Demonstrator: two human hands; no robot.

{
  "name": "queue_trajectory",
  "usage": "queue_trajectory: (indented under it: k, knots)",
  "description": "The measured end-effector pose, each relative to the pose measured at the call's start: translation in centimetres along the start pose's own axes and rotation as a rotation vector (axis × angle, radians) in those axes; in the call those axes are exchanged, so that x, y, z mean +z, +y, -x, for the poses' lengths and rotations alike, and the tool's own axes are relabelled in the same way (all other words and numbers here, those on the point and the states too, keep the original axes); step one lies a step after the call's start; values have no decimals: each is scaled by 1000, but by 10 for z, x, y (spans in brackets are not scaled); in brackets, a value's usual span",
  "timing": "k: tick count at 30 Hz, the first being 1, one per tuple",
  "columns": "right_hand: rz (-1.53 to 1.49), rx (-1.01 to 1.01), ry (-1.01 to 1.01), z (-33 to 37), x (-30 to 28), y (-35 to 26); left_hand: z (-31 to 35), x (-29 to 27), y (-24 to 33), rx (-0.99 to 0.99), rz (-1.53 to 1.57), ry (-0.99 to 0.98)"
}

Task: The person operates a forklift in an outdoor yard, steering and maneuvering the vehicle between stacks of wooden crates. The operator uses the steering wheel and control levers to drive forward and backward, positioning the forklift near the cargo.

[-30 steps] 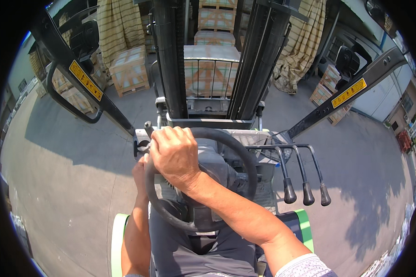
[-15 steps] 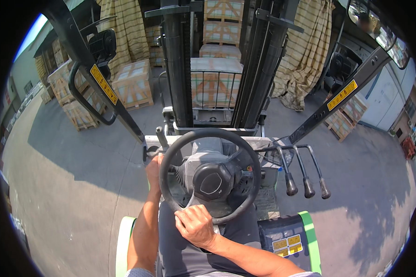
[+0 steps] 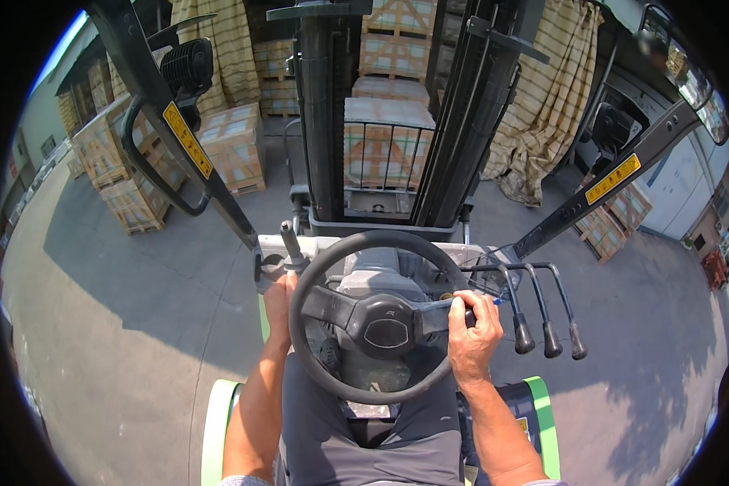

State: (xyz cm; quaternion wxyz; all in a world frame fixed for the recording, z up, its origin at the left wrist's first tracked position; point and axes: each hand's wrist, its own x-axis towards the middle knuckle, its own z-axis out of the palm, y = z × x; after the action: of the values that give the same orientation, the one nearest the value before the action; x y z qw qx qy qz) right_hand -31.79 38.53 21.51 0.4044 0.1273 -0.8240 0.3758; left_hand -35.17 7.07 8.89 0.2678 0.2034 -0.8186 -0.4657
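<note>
In front of me is a black steering wheel [image 3: 388,398] with a round hub and spokes. My right hand [image 3: 475,336] is closed around its right rim, thumb uppermost. Just outside the left rim, my left hand [image 3: 279,309] has its fingers curled; whatever they grip is hidden. Above that hand stands a grey upright lever [image 3: 290,240]. To the right of my right hand hang three black-knobbed control levers [image 3: 552,338], which neither hand touches.
A forklift mast [image 3: 323,121] rises ahead, with strapped wooden crates [image 3: 387,154] behind its load guard. More crates [image 3: 232,144] stand at left, others [image 3: 613,217] at right. Striped curtains [image 3: 535,105] flank the opening. Slanted cab posts [image 3: 182,134] frame both sides; concrete ground [image 3: 130,348] surrounds the truck.
My right hand has gone from the wheel's lower left rim to its right rim, and the wheel's spokes have turned. My left hand stays beside the left rim. The view has shifted slightly.
</note>
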Motion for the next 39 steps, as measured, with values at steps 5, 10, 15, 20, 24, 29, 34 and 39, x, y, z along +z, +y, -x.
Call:
queue_trajectory:
  k: [5, 10, 15, 20, 24, 29, 34, 39]
  knots:
    - [-117, -173, -304, 114, 0, -40, -8, 16, 14, -1, 35, -5]
    - [-303, -274, -305, 93, 88, -97, -15, 25, 14, 48, 9, 3]
    - [-348, -327, -294, 58, 110, -92, -28, 51, -3, 13, 160, 3]
    - [-384, -307, -409, 72, 76, -51, -29, 67, -2, 38, 306, -32]
    - [-361, -289, -416, 81, 41, -17, -22, 70, 17, 31, 266, -33]
    - [-210, -231, -339, 80, 3, 19, -17, 63, 38, 107, 129, -13]
    - [-138, -159, -211, 63, -11, 29, -19, 59, 29, 0, 285, -30]
    - [-66, -89, -61, 40, -19, 39, -17, 56, 20, -27, 268, -43]
